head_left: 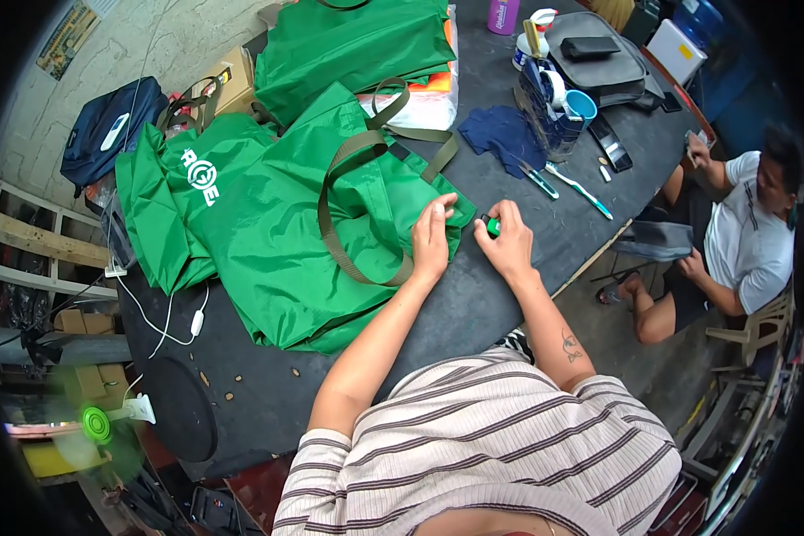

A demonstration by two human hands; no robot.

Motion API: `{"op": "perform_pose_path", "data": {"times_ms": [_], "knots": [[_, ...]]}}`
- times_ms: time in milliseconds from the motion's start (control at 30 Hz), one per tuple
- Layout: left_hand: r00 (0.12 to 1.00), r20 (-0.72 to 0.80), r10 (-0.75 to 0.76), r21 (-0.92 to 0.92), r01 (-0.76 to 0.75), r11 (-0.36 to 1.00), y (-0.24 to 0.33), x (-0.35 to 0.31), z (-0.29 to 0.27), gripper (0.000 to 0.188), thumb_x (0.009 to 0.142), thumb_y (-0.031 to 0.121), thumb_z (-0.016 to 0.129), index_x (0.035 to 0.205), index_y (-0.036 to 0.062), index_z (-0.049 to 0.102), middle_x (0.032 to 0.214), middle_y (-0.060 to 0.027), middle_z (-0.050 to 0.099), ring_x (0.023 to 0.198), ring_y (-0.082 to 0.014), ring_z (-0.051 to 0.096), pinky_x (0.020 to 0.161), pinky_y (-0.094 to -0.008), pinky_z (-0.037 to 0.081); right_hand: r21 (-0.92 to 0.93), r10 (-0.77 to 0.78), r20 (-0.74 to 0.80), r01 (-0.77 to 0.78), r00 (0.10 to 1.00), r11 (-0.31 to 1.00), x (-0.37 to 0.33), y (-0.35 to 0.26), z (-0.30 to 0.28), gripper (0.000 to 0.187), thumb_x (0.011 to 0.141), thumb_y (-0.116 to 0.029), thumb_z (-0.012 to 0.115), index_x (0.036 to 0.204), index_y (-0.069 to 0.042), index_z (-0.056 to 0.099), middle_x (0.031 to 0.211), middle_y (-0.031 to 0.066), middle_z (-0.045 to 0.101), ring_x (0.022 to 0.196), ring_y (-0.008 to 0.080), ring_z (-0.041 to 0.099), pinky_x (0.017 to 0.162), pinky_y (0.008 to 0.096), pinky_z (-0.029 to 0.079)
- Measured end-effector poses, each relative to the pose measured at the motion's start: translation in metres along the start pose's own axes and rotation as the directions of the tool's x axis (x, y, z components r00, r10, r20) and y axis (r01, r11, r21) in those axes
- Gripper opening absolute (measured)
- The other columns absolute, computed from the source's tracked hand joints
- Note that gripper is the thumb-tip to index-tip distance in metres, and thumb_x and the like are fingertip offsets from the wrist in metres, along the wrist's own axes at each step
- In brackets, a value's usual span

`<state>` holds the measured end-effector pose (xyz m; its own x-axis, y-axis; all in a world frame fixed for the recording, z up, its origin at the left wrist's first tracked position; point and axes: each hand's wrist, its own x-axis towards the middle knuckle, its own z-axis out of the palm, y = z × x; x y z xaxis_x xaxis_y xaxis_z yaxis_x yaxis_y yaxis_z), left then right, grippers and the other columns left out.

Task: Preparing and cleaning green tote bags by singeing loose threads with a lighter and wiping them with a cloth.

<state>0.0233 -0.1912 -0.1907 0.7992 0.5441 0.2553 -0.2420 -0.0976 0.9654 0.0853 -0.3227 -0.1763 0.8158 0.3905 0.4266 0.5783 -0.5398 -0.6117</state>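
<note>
A large green fabric bag (272, 228) with dark olive straps (335, 223) and a white print lies spread over the dark table. My left hand (431, 237) rests on the bag's right edge near its mouth, its fingers stretched out and holding nothing. Just to the right of the bag, my right hand (507, 241) is closed round a small green object with a black end (492, 227). My fingers cover much of it, so its kind is unclear.
More green bags (357, 54) are piled at the back. On the right lie a toothbrush (581, 190), a cutter (540, 181), a phone (609, 143), a navy cloth (502, 136) and a tape holder (554, 112). A seated person (732, 232) is beyond the table. A fan (98, 426) stands lower left.
</note>
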Motion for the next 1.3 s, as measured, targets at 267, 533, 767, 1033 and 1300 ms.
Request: {"op": "perform_pose_path", "data": {"times_ms": [267,533,767,1033,1300], "knots": [[1.0,0.002,-0.019,-0.096,0.02,0.995,-0.006,-0.001,0.001,0.045,0.102,0.029,0.033,0.111,-0.0059,0.059,0.108,-0.0158,0.063,0.102,-0.0234,0.061,0.086,-0.0332,0.05,-0.102,-0.043,0.036,0.047,0.998,0.994,0.011,0.009,0.007,0.024,0.07,-0.016,0.063,0.086,-0.006,0.048,0.087,0.0107,0.048,0.069,0.0327,0.06,0.058,0.0438,0.047],[0.999,0.015,-0.04,-0.09,0.041,0.995,-0.002,0.001,-0.004,0.047,0.102,0.032,0.031,0.112,-0.0059,0.058,0.111,-0.0158,0.062,0.105,-0.0234,0.059,0.09,-0.0345,0.048,-0.039,-0.123,0.071,0.126,0.99,0.991,0.009,0.01,0.003,0.025,0.07,-0.015,0.065,0.085,-0.005,0.048,0.086,0.0104,0.049,0.067,0.0322,0.06,0.057,0.0425,0.048],[0.956,-0.293,0.01,-0.032,-0.02,0.999,0.049,0.006,-0.038,0.039,0.089,0.004,0.053,0.127,0.002,0.047,0.128,-0.011,0.05,0.113,-0.0189,0.051,0.095,-0.0303,0.041,-0.11,-0.054,-0.079,0.045,0.995,0.993,0.012,0.026,-0.004,0.027,0.074,-0.022,0.069,0.088,-0.008,0.051,0.086,0.0095,0.053,0.069,0.0322,0.059,0.061,0.0421,0.046],[0.833,-0.541,-0.115,-0.337,-0.089,0.937,0.107,-0.003,-0.146,0.051,0.092,0.015,0.05,0.138,0.002,0.034,0.132,-0.0176,0.041,0.116,-0.0255,0.047,0.096,-0.038,0.039,-0.062,-0.18,-0.066,0.176,0.981,0.982,0.038,0.006,-0.013,0.026,0.08,-0.024,0.067,0.095,-0.006,0.058,0.095,0.0101,0.056,0.093,0.0299,0.05,0.083,0.0416,0.038],[0.909,-0.417,0.023,-0.238,-0.133,0.962,0.161,-0.025,-0.182,0.027,0.093,0.014,0.051,0.113,-0.0032,0.059,0.1,-0.0133,0.065,0.087,-0.02,0.065,0.073,-0.0293,0.052,0.526,-0.312,0.64,-0.104,0.702,0.844,0.046,-0.085,0.007,0.061,0.096,-0.054,0.037,0.099,0.002,0.06,0.098,0.0134,0.06,0.093,0.0242,0.056,0.086,0.0367,0.043]]}}
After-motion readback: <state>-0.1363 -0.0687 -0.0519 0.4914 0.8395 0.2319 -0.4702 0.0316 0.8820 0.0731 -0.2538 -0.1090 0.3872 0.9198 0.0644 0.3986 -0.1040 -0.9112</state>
